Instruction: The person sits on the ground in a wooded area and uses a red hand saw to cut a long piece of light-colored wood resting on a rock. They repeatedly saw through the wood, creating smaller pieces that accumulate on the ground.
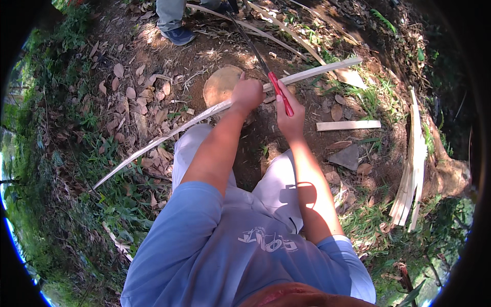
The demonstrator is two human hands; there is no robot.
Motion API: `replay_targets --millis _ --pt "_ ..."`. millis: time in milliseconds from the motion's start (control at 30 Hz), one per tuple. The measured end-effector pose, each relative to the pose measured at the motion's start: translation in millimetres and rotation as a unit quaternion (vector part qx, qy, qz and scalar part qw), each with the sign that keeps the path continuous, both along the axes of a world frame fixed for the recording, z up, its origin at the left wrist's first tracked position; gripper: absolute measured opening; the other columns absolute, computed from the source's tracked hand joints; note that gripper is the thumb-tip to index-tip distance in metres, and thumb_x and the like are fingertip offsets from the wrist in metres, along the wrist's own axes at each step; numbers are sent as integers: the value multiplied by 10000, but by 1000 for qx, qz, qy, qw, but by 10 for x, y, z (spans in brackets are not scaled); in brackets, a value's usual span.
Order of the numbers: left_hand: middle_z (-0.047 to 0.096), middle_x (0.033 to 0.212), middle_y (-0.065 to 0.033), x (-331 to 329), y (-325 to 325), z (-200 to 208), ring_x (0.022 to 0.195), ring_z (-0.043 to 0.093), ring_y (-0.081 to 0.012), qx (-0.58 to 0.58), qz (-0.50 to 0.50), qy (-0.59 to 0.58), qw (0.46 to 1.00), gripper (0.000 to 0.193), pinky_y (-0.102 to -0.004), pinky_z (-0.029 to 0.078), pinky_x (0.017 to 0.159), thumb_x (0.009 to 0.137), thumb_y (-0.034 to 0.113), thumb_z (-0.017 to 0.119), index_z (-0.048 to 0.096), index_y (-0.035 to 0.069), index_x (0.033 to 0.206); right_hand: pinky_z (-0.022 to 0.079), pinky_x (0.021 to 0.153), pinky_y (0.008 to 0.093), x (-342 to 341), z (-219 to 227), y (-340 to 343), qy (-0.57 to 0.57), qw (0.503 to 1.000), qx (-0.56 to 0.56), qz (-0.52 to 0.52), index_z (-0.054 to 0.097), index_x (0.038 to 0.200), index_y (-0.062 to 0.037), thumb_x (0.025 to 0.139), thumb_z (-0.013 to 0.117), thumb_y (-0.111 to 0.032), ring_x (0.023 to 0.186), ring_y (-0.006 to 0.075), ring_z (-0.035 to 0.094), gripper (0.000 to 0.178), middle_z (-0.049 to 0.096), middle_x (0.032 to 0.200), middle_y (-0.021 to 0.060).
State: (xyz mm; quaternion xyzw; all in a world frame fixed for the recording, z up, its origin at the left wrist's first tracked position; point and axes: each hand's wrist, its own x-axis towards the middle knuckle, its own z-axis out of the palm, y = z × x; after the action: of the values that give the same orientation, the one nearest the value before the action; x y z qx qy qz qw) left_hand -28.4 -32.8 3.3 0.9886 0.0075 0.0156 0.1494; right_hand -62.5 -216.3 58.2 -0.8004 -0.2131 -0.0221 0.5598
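Note:
A long pale split-wood strip [317, 71] runs across in front of me, bowing down to the lower left. My left hand [249, 94] is closed around its middle, thumb raised, beside the round cut top of a stump [219, 86]. In my right hand [290, 118] is the red handle of a long knife [250, 45], gripped with the fingers wrapped round it. Its narrow dark blade points away from me and slightly left. The handle crosses over the strip just right of my left hand; whether they touch I cannot tell.
At the far left stands another person's shoe [178, 36]. More long strips [286, 29] lie on the ground ahead. A short flat piece [349, 125] and a grey stone [346, 157] lie to the right, with a bundle of strips [410, 174] against a tree root [450, 176].

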Motion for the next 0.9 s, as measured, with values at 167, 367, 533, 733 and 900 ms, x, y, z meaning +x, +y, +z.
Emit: replay_targets --millis 167,367,533,733,900 --pt "810 987 -157 11 49 89 989 784 -299 -9 13 50 999 282 -461 198 1359 936 327 710 823 69 956 588 871 316 -601 -93 -561 -68 996 -33 -43 669 1482 -82 1056 639 -107 1075 232 792 429 788 1252 212" --pt "809 1015 -162 48 39 46 1007 779 -315 -12 25 66 997 299 -476 180 1363 935 332 706 820 59 972 540 670 296 -1752 80 -1392 24 990 -117 -77 720 1348 -35 991 699 -136 674 150 681 372 759 863 101" --pt "800 997 -171 104 33 26 1013 770 -324 -12 8 21 1000 292 -482 232 1348 881 311 717 803 57 996 548 656 309 -2193 539 -1404 21 980 -88 -175 750 1081 -3 979 700 -105 647 177 700 153 730 791 118" --pt "776 899 -177 145 159 -143 952 760 -328 -28 -3 -149 988 322 -462 390 1267 832 312 761 751 46 1014 508 626 272 -1907 871 -1345 53 988 -120 -82 728 1304 -19 970 644 -46 641 119 637 346 704 766 83" --pt "764 854 -161 203 191 -203 916 757 -314 1 -17 -123 992 382 -432 467 1198 828 346 812 705 38 1027 492 627 256 -1534 1260 -939 38 990 -124 -52 657 1498 -77 940 620 4 649 68 567 565 702 779 78"
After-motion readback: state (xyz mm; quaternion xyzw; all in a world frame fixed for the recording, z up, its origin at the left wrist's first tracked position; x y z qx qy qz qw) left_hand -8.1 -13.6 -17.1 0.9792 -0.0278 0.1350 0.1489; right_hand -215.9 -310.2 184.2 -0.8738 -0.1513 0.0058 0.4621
